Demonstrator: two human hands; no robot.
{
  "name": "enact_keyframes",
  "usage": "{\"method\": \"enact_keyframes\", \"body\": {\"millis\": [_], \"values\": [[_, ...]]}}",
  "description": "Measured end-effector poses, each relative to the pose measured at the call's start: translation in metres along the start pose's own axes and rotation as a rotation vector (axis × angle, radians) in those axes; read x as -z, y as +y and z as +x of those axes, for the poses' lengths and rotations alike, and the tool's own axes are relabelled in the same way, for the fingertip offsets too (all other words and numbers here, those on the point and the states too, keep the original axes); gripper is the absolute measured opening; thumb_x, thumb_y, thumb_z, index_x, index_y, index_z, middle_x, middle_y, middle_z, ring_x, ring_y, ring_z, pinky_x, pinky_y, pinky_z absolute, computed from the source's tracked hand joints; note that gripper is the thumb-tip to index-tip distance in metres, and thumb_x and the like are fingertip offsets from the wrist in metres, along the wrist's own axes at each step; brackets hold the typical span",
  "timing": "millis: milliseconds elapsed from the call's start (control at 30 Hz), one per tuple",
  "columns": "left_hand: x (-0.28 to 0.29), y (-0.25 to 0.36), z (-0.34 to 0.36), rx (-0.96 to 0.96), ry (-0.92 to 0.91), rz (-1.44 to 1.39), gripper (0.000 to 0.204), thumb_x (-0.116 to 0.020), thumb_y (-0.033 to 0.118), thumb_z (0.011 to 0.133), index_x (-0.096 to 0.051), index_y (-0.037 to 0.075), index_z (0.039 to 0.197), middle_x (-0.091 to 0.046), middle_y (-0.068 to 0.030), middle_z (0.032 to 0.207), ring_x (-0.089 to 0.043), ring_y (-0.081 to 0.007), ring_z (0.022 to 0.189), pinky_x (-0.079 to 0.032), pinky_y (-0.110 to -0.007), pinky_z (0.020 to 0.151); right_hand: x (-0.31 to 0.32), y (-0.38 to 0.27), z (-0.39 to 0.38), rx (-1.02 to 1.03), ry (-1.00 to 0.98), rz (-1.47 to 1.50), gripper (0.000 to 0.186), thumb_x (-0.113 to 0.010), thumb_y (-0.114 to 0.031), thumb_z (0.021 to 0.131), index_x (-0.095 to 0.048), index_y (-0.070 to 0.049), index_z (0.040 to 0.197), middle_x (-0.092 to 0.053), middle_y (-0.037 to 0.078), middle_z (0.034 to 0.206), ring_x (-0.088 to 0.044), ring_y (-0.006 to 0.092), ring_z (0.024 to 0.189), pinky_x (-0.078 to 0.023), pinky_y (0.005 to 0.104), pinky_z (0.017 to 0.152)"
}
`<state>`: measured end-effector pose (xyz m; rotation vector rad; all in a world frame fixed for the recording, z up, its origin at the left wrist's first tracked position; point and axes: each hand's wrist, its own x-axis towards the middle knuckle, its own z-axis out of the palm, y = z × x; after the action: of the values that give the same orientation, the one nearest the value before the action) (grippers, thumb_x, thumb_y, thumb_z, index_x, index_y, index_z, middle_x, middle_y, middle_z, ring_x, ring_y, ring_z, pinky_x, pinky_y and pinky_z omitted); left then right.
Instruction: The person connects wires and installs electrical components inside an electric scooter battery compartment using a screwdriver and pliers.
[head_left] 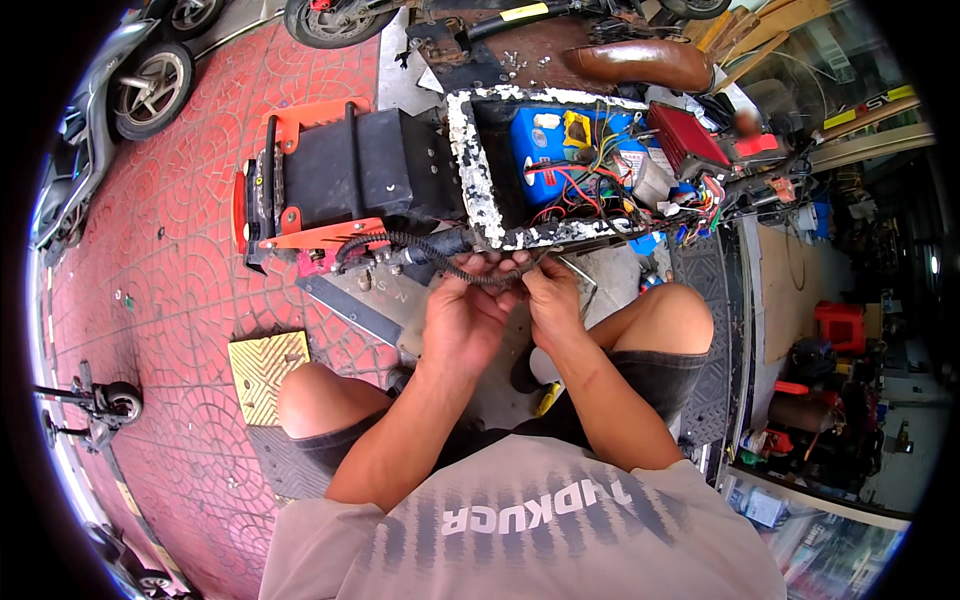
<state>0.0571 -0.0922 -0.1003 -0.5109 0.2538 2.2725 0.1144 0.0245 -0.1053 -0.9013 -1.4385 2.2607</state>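
1. Hose (415, 243) is running off left from the grip.
2. Left hand (466, 318) is curling round it; right hand (555, 300) is sitting just beside, can't tell if it's gripping.
3. Box (478, 170) is sitting just past them, wires (578, 187) bunching inside.

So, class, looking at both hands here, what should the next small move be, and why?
Probably the left hand should steady the black ribbed tube while the right hand works where the two hands meet. The tube appears to run between the left thumb and fingers, and the right fingertips sit close beside them; exactly what those fingertips touch is hidden.
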Motion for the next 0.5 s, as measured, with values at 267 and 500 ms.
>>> {"method": "enact_keyframes", "body": {"millis": [267, 500], "values": [[0.002, 0.004, 0.002, 0.068, -0.154, -0.099, 0.015, -0.058, 0.018, 0.094, -0.064, 0.005, 0.092, -0.071, -0.0113, 0.096, -0.065, -0.0267, 0.097, -0.046, -0.038, 0.077, 0.007, -0.001, 0.007, 0.018, -0.091, -0.074, 0.018, -0.072, -0.02, 0.101, -0.073, -0.003, 0.099, -0.076, 0.005, 0.093, -0.071, 0.0142, 0.074, -0.055, 0.0262, 0.064], [0.012, 0.006, 0.016, 0.145, -0.106, -0.046, 0.007, -0.064, 0.014, 0.093, -0.066, 0.007, 0.092, -0.07, -0.0051, 0.093, -0.063, -0.0211, 0.09, -0.047, -0.037, 0.079, 0.012, -0.018, -0.008, 0.335, -0.075, -0.682, 0.014, -0.071, -0.015, 0.097, -0.074, -0.002, 0.092, -0.073, 0.009, 0.085, -0.071, 0.0209, 0.07, -0.053, 0.0326, 0.063]]}}
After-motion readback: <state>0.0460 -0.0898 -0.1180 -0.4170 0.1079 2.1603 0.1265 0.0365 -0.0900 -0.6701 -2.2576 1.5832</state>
